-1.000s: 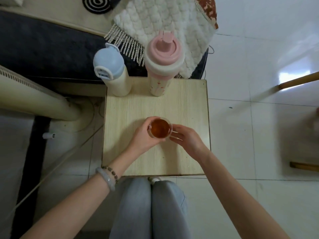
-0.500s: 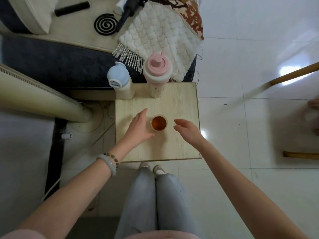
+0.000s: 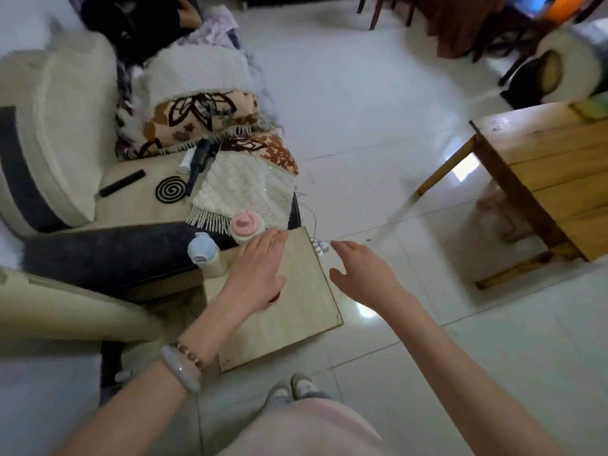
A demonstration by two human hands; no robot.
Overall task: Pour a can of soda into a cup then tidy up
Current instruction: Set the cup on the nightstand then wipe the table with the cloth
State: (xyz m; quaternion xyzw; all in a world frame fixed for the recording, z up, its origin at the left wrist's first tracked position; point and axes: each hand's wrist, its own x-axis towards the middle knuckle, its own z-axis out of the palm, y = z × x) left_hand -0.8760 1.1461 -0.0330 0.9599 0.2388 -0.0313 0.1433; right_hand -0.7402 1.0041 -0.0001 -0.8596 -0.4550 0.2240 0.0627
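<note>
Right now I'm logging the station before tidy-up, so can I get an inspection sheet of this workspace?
Surface: small wooden table, pale top, mostly bare.
Job's things: cup almost hidden under the left hand; no can seen.
Clutter: blue-lidded bottle and pink-lidded bottle at the far edge.
Grippers: left hand open, flat over the table; right hand open, empty, beyond the table's right edge.
Cables: power strip by the far corner.
Surroundings: sofa, tiled floor, wooden bench.
</note>
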